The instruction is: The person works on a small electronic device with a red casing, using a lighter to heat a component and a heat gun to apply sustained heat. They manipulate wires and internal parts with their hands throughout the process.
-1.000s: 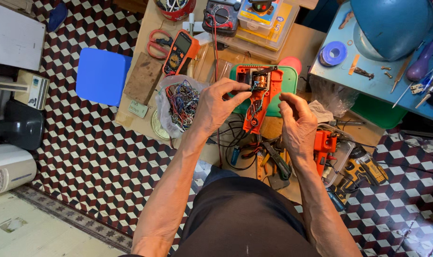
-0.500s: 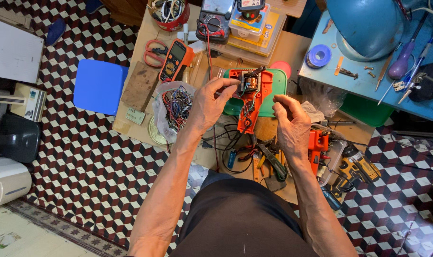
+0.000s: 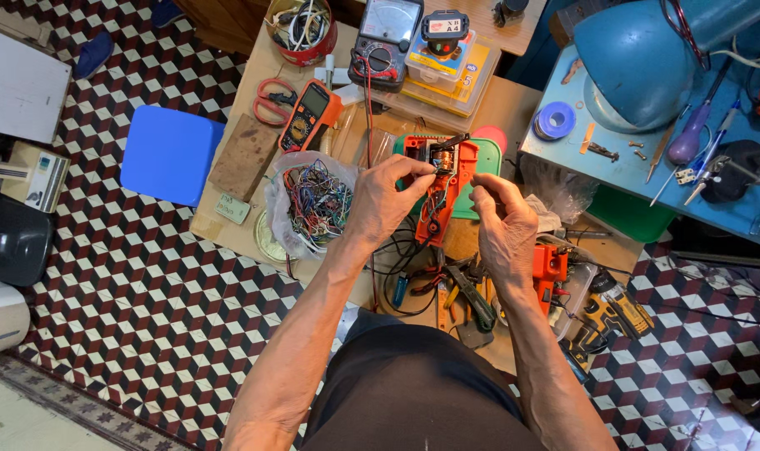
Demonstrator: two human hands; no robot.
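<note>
Head view: vs a sec ago the orange housing [image 3: 441, 188] sits higher in frame w/ the camera tipped down, but the grip looks unchanged, so the wiring work inside the shell goes on. Left hand [image 3: 386, 199] clasps the housing's left edge, fingers curled shut on it, over the green tray [image 3: 485, 171]. Right hand [image 3: 503, 224], just right of the housing, has fingertips pinched narrow, prob on a thin wire—can't tell for sure.

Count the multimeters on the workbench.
2: an orange handheld multimeter beside the red scissors, and a black analog multimeter at the bench's far edge. Clutter may hide others.
</note>
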